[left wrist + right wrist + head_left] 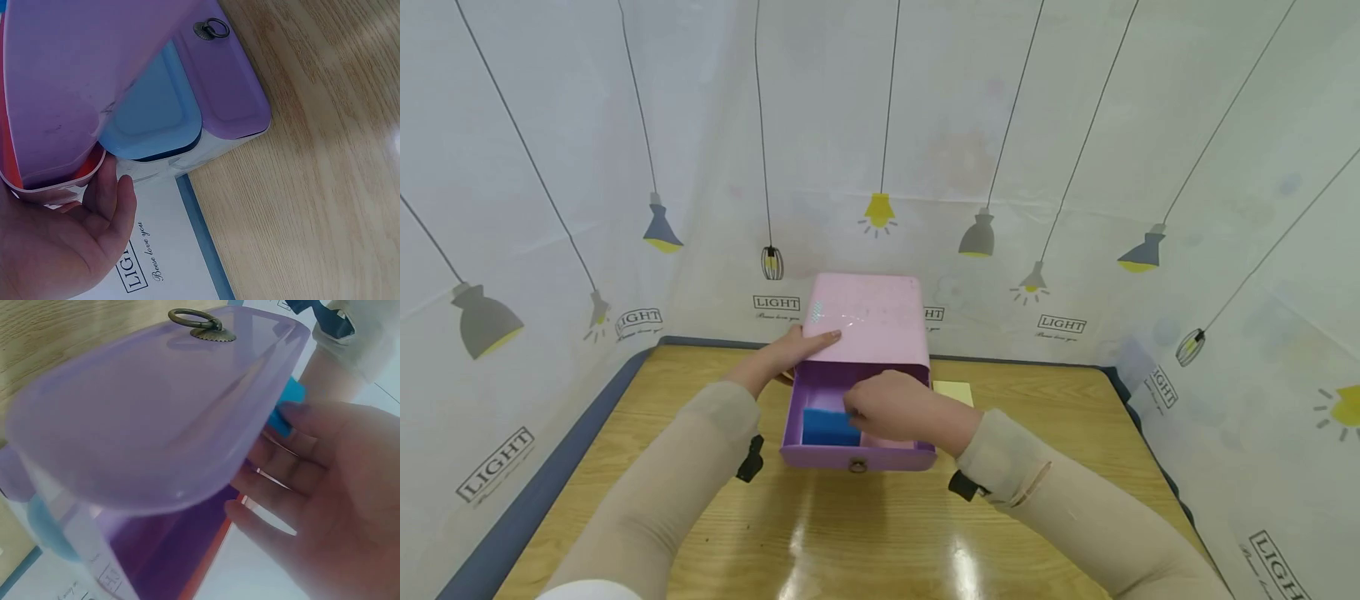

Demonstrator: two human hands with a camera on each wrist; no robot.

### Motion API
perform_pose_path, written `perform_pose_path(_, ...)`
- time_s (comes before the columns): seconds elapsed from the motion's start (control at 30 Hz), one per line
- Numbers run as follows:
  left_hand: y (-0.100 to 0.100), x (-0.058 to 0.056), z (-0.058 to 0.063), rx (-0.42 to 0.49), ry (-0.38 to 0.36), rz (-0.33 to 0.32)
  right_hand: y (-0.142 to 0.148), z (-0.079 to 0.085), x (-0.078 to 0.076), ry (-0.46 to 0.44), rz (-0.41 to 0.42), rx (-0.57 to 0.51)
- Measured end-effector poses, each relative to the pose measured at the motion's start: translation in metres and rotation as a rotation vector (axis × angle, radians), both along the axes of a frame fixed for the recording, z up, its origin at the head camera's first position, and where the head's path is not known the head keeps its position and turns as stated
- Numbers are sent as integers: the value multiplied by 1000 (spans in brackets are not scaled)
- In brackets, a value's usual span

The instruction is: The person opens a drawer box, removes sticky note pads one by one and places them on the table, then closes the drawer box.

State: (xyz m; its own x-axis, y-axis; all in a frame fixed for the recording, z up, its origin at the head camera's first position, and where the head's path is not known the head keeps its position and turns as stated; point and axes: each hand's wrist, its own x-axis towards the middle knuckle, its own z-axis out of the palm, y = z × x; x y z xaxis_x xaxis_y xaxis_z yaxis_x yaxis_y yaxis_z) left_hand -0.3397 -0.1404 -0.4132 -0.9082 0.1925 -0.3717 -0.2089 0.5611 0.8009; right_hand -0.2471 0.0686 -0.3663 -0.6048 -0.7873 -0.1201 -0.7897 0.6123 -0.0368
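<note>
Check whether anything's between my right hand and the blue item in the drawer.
Nothing visible: your right hand reaches in through the open top of the purple drawer and pinches the blue item.

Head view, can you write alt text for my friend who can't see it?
A person's right hand pinches a blue object inside an open purple drawer, while the left hand grips the pink box it sticks out of. Behind the wooden table, the wall shows printed hanging lamps.

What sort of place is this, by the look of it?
Probably a small screened-off indoor workspace: a wooden table has pale, lamp-printed sheeting on three sides, and a pink drawer box stands on it.
</note>
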Motion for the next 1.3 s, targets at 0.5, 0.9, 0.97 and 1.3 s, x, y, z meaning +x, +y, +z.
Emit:
perform_pose_path(0.5, -2, -2, -4, 58, -55, 15, 64, 6, 4, 110, -80, -449)
perform_pose_path(0.9, -3, 3, 0, 0, -157, 25, 118, -11, 17, 240, -75, -718)
perform_pose_path(0.97, -3, 4, -1, 15, -170, 44, 127, -16, 20, 232, -120, -734)
perform_pose_path(1.3, -2, 2, -1, 48, -183, 43, 164, -53, 34, 52, -515, -834)
